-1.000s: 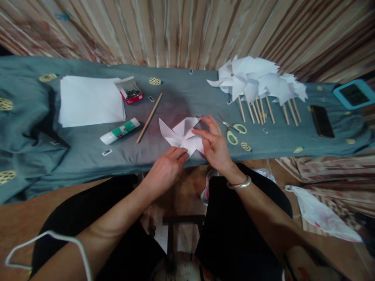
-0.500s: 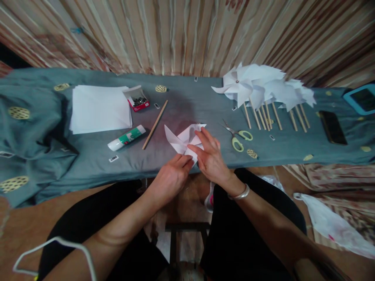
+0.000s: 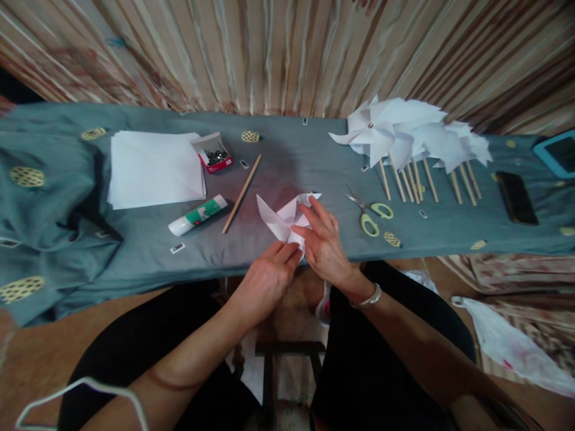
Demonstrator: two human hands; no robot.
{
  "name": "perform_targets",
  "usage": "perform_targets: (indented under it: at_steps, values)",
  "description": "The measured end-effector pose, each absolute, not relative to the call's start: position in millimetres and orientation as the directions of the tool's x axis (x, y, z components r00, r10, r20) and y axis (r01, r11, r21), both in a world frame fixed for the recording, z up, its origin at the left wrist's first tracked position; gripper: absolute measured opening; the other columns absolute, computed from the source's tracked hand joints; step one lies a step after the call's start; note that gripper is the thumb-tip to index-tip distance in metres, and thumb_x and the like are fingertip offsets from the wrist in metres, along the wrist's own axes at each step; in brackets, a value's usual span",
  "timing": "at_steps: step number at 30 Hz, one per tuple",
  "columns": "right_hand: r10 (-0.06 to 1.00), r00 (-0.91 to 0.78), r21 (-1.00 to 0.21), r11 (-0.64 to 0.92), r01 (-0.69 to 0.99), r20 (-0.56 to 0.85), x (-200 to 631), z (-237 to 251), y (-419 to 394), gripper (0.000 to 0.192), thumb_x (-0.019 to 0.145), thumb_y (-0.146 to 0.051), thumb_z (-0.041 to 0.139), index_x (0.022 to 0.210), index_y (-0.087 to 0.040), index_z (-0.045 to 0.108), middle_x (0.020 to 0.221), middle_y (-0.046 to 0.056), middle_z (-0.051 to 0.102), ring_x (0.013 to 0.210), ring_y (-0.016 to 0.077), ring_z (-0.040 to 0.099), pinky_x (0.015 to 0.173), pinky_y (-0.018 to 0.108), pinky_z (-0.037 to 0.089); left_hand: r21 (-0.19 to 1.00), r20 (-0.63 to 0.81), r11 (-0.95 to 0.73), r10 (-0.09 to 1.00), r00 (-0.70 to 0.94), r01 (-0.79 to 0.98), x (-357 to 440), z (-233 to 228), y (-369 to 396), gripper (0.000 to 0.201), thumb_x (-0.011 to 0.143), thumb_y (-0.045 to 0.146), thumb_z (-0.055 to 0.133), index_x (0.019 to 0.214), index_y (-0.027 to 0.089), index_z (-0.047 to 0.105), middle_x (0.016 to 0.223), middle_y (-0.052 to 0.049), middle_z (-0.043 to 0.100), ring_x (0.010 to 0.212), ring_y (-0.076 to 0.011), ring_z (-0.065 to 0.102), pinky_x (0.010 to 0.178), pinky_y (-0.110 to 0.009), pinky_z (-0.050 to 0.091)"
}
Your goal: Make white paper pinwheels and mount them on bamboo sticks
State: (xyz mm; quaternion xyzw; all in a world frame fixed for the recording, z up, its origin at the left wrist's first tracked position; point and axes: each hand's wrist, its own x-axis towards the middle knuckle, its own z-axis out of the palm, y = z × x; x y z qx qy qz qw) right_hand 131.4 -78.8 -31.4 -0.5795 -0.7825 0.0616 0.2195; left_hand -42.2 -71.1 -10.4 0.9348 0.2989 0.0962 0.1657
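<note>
A white paper pinwheel [image 3: 281, 219], with no stick on it, lies at the table's near edge between my hands. My left hand [image 3: 270, 276] pinches its near blade with closed fingers. From the right, my right hand [image 3: 324, 242] grips the pinwheel, its thumb pressed near the centre and its fingers over the right side. The fingers partly hide the paper's right and near blades. Left of the pinwheel lies a wooden stick [image 3: 241, 194], slanted. Scissors [image 3: 369, 212] with pale green handles rest open to the right of my right hand.
A glue stick [image 3: 198, 215], a paper stack [image 3: 155, 170] and a red box of metal pins [image 3: 216, 157] lie on the left. Finished pinwheels [image 3: 404, 131] on sticks are heaped at the back right. A phone [image 3: 516, 199] and a blue-framed device [image 3: 559, 154] lie far right.
The whole view has shifted slightly, so things sit a little further right. Both hands stay on the paper pinwheel, with the left fingers still pinching its near blade.
</note>
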Motion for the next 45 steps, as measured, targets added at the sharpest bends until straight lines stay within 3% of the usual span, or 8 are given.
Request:
perform_targets:
  at_steps: [5, 10, 19, 24, 36, 40, 45]
  values:
    - [0.963, -0.151, -0.458, 0.24, 0.856, 0.221, 134.4, -23.2, -77.3, 0.038, 0.086, -0.009, 0.042, 0.106, -0.022, 0.072, 0.148, 0.008, 0.048, 0.148, 0.0288, 0.024, 0.112, 0.054, 0.031, 0.373, 0.067, -0.758, 0.597, 0.799, 0.535, -40.9, -10.2, -71.3, 0.023, 0.091, 0.009, 0.048, 0.109, 0.01, 0.062, 0.114, -0.011, 0.064, 0.102, -0.0227, 0.059, 0.088, -0.036, 0.058]
    - [0.968, -0.054, -0.595, 0.194, 0.78, 0.246, 147.6, -13.7, -76.1, 0.045, 0.088, -0.009, 0.038, 0.118, -0.024, 0.068, 0.145, 0.005, 0.051, 0.145, 0.0233, 0.031, 0.113, 0.05, 0.034, 0.385, 0.071, -0.755, 0.598, 0.798, 0.531, -40.7, -8.5, -71.5, 0.022, 0.09, 0.01, 0.052, 0.11, 0.01, 0.063, 0.118, -0.011, 0.063, 0.103, -0.024, 0.059, 0.091, -0.037, 0.057]
    - [0.947, -0.264, -0.271, 0.306, 0.913, 0.18, 136.2, -4.6, -85.2, 0.044, 0.086, -0.008, 0.044, 0.124, -0.018, 0.064, 0.152, 0.017, 0.04, 0.148, 0.0328, 0.021, 0.11, 0.055, 0.028, 0.388, 0.055, -0.75, 0.599, 0.799, 0.535, -40.2, -9.6, -71.1, 0.022, 0.092, 0.011, 0.049, 0.11, 0.01, 0.062, 0.115, -0.011, 0.063, 0.103, -0.0238, 0.058, 0.091, -0.037, 0.056]
    - [0.933, -0.313, -0.209, 0.346, 0.914, 0.176, 134.0, -13.1, -84.7, 0.04, 0.088, -0.008, 0.045, 0.122, -0.017, 0.065, 0.15, 0.018, 0.044, 0.147, 0.0336, 0.023, 0.11, 0.054, 0.027, 0.39, 0.071, -0.757, 0.592, 0.803, 0.524, -40.4, -11.2, -70.7, 0.022, 0.093, 0.011, 0.047, 0.108, 0.012, 0.063, 0.112, -0.01, 0.063, 0.102, -0.023, 0.058, 0.09, -0.037, 0.057]
    - [0.941, -0.282, -0.283, 0.327, 0.901, 0.189, 134.4, -24.2, -85.9, 0.041, 0.09, -0.008, 0.042, 0.124, -0.017, 0.064, 0.149, 0.017, 0.045, 0.148, 0.0323, 0.021, 0.109, 0.055, 0.03, 0.367, 0.044, -0.764, 0.584, 0.811, 0.53, -41.0, -5.6, -69.9, 0.024, 0.089, 0.008, 0.053, 0.111, 0.009, 0.062, 0.113, -0.011, 0.064, 0.101, -0.0235, 0.06, 0.088, -0.037, 0.058]
    - [0.958, -0.236, -0.377, 0.281, 0.883, 0.162, 136.0, -16.0, -86.3, 0.045, 0.089, -0.008, 0.041, 0.125, -0.021, 0.064, 0.154, 0.014, 0.039, 0.149, 0.0318, 0.018, 0.11, 0.058, 0.03, 0.374, 0.045, -0.756, 0.593, 0.804, 0.537, -40.6, -6.3, -69.8, 0.021, 0.09, 0.008, 0.051, 0.107, 0.011, 0.063, 0.111, -0.01, 0.065, 0.101, -0.0219, 0.06, 0.089, -0.035, 0.058]
    - [0.969, -0.121, -0.502, 0.215, 0.838, 0.214, 149.0, 1.3, -80.9, 0.047, 0.092, -0.011, 0.038, 0.131, -0.023, 0.06, 0.154, 0.011, 0.039, 0.148, 0.0258, 0.024, 0.114, 0.052, 0.031, 0.385, 0.089, -0.756, 0.601, 0.794, 0.529, -39.0, -6.0, -70.3, 0.019, 0.091, 0.011, 0.05, 0.104, 0.011, 0.064, 0.113, -0.012, 0.065, 0.1, -0.0228, 0.061, 0.088, -0.036, 0.058]
